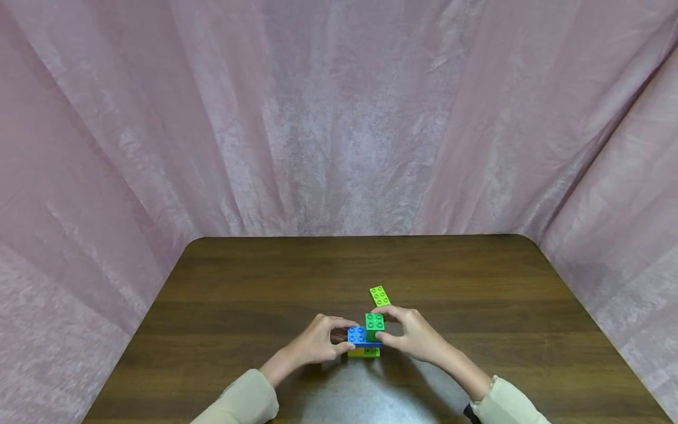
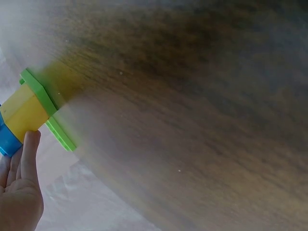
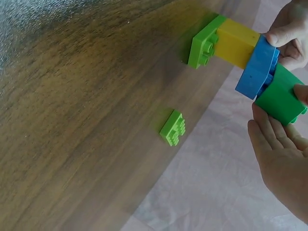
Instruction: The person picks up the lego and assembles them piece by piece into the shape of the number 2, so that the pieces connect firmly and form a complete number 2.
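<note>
A stack stands on the table: a light green plate (image 3: 206,42) at the bottom, a yellow block (image 3: 237,42) on it, then a blue block (image 3: 258,67). A darker green block (image 1: 374,327) sits at the right end of the blue block (image 1: 356,335), pinched between thumb and fingers of my right hand (image 1: 418,337). My left hand (image 1: 316,341) holds the blue block's left end, thumb in front, fingers behind. In the left wrist view, the left hand (image 2: 24,187) touches the stack near the yellow block (image 2: 24,111).
A separate light green plate (image 1: 379,296) lies on the table (image 1: 254,277) just behind the stack; the right wrist view shows this loose plate (image 3: 172,128) too. Pink curtains (image 1: 339,118) hang behind and beside the table.
</note>
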